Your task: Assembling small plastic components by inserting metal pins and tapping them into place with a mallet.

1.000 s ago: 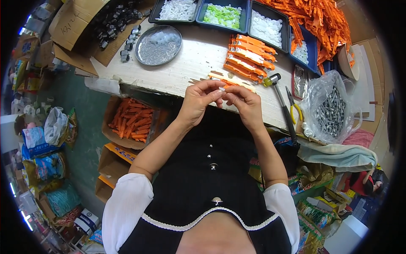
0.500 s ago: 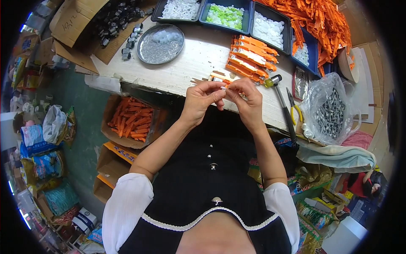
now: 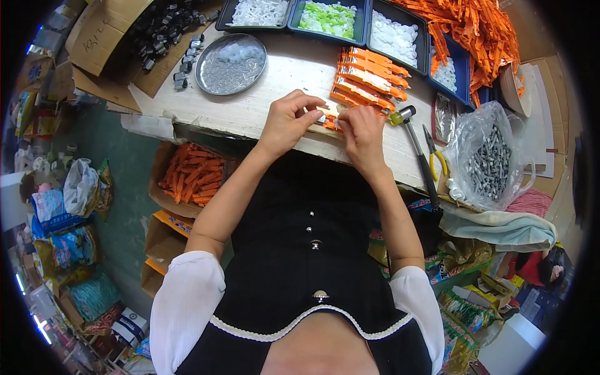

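My left hand [image 3: 289, 124] is at the table's front edge, thumb and forefinger curled close together beside a small orange plastic part [image 3: 329, 122]. That part lies near the edge, with dark and whitish bits at its left end. My right hand [image 3: 365, 134] is bent over its right end, fingertips pinched together; what they grip is too small and covered to make out. Just behind the hands, several orange plastic housings [image 3: 365, 78] lie in a stacked row. A hammer [image 3: 415, 134] with a yellowish head end rests right of my right hand, beside yellow-handled pliers [image 3: 435, 155].
Trays of small white pieces [image 3: 394, 39] and green-and-white pieces [image 3: 326, 20] line the back. A round metal dish [image 3: 231, 69] and black parts [image 3: 164, 40] are left; a bag of metal pieces [image 3: 489, 159] and an orange heap [image 3: 465, 37] are right. Below left is a box of orange parts [image 3: 195, 175].
Both hands have moved from a raised pinch on a small white piece, held together above the edge, forward to the orange part. They are now farther apart. The view has shifted slightly.
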{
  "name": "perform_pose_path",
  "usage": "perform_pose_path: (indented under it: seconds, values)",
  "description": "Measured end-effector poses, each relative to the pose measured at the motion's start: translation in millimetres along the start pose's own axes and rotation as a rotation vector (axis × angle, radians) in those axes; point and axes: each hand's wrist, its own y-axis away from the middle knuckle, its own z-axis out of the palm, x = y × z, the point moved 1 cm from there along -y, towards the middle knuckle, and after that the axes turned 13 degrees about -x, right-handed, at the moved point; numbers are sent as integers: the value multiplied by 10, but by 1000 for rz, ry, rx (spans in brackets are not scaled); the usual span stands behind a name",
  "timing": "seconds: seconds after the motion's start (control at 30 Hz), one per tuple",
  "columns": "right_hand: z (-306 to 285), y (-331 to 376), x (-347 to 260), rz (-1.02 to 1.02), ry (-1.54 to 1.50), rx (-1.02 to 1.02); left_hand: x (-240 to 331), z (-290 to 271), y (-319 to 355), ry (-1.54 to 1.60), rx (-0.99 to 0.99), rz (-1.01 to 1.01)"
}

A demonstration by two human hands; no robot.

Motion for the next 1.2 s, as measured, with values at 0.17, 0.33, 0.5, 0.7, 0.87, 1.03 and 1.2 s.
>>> perform_pose_path:
  seconds: [0.17, 0.33, 0.5, 0.7, 0.87, 1.03, 1.2]
  values:
    - [75, -57, -9, -12, 170, -21, -34, 16, -95, -122, -46, -31]
    - [166, -57, 13, -39, 267, -3, -69, 9, -140, -205, -112, -25]
    - [193, -58, -3, -34, 274, 14, -103, -6, -169, -196, -161, 13]
    - [212, -38, 23, -59, 342, -9, -78, -29, -209, -287, -220, -23]
    - [101, -30, 19, -70, 325, -13, 18, -26, -270, -418, -280, -4]
    - [-117, -25, 27, -80, 122, 50, 177, 35, -397, -694, -367, -209]
    - [-325, 64, 112, -11, 60, 41, 276, 41, -558, -763, -511, -218]
